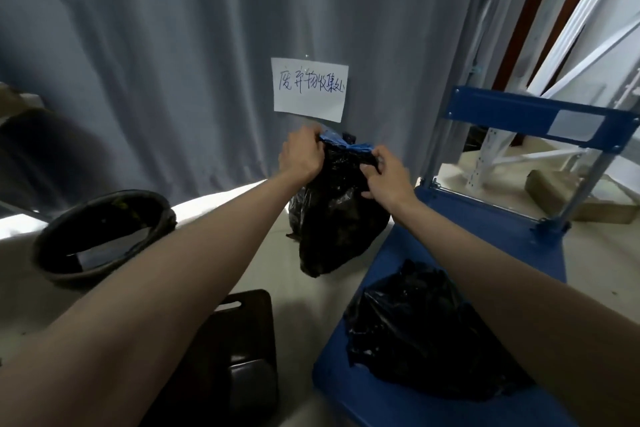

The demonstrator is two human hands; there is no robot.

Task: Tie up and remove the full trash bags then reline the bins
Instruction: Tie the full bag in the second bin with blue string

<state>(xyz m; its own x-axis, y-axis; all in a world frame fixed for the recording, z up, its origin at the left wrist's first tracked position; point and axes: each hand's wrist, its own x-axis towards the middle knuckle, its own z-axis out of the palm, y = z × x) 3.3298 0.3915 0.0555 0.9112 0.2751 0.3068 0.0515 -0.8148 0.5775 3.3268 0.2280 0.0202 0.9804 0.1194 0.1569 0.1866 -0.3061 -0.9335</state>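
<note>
Head view: the full trash bag (337, 218) stands on the floor at twelve o'clock, below a handwritten paper sign (309, 89) on the grey curtain (156, 55). It looks glossy black, bulging, its neck gathered with blue drawstring (341, 143) showing. The left hand (302, 158) and right hand (386, 177) each pinch the neck, so tying seems underway, not finished. At nine o'clock the round bin (100, 239) already wears a black liner. Another black bag (426, 333) lies crumpled on the blue cart (467, 229) at four o'clock.

White paper sign (308, 89) on grey curtain (156, 62), handwritten Chinese: 废弃物收集处.
</note>
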